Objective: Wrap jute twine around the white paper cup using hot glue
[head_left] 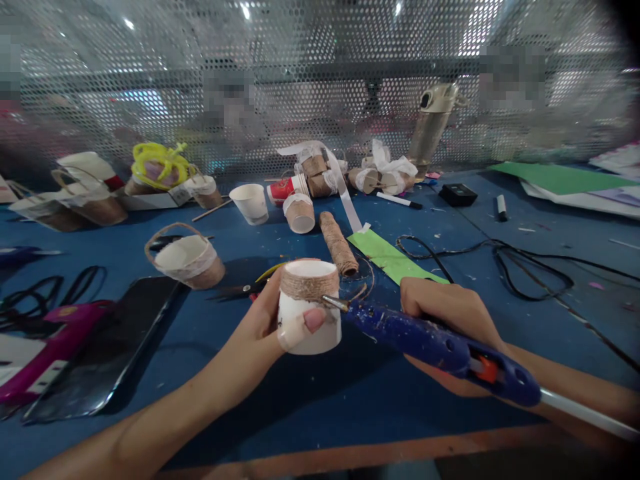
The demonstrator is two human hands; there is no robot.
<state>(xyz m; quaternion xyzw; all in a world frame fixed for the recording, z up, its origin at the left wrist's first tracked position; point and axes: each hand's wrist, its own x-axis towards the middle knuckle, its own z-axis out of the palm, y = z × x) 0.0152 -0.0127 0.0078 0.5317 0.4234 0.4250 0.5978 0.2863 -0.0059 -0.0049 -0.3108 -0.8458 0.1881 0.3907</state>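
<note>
My left hand [273, 330] is closed round a white paper cup [310, 320] whose rim is wrapped in brown jute twine. The thumb, with a plaster on it, presses on the cup's front. My right hand [453, 313] grips a blue hot glue gun [440, 347]; its metal nozzle touches the twine band on the cup's right side. A loose end of twine trails from the cup toward a spool of jute twine [337, 243] lying just behind.
On the blue table lie a green paper strip [393, 259], black scissors [237, 291], a small basket cup with a handle [187, 260], several more wrapped cups [300, 213], black cables [500, 257], a black phone [107, 350], a pink glue gun [53, 347]. A perforated metal screen stands behind.
</note>
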